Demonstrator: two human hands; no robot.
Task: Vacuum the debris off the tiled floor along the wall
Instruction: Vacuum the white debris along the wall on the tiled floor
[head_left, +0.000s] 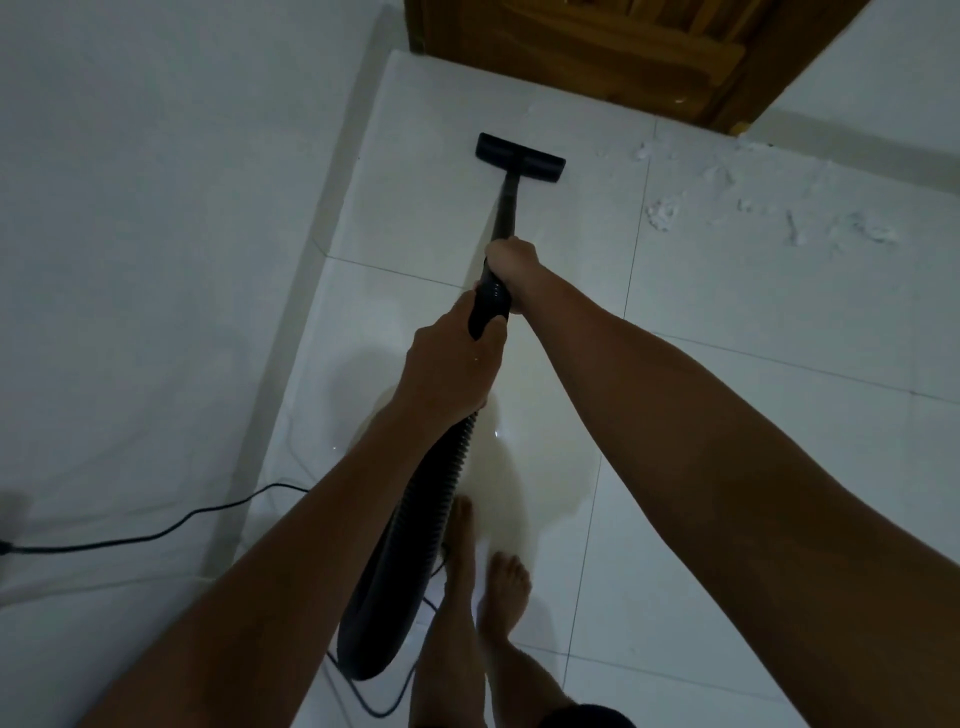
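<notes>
A dim room had a glossy white tiled floor (701, 415) with thin grey grout lines, bordered on the left by a plain white wall (156, 208) and at the far end by a brown wooden door (597, 52).

The right hand (511, 265) was wrapped closed around the black vacuum wand (506, 208), higher up toward the head. The left hand (447, 364) was curled closed around the black handle (488, 306) just behind it, the two hands near each other. A black ribbed hose (415, 519) ran back from the handle, passing beside the person's bare feet (498, 571) to a dark shape low in the view.

The flat black floor head (520, 157) rested on the tile at the far end of the wand, close to the left wall and short of the door. White debris (753, 202), in scattered flakes and clumps, lay on the floor to the right of the head, well apart from it, along the far wall beside the door frame. The tiles between the head and the feet were open.

A thin black power cord (156, 530) trailed across the left wall's base and looped on the floor behind the feet.
</notes>
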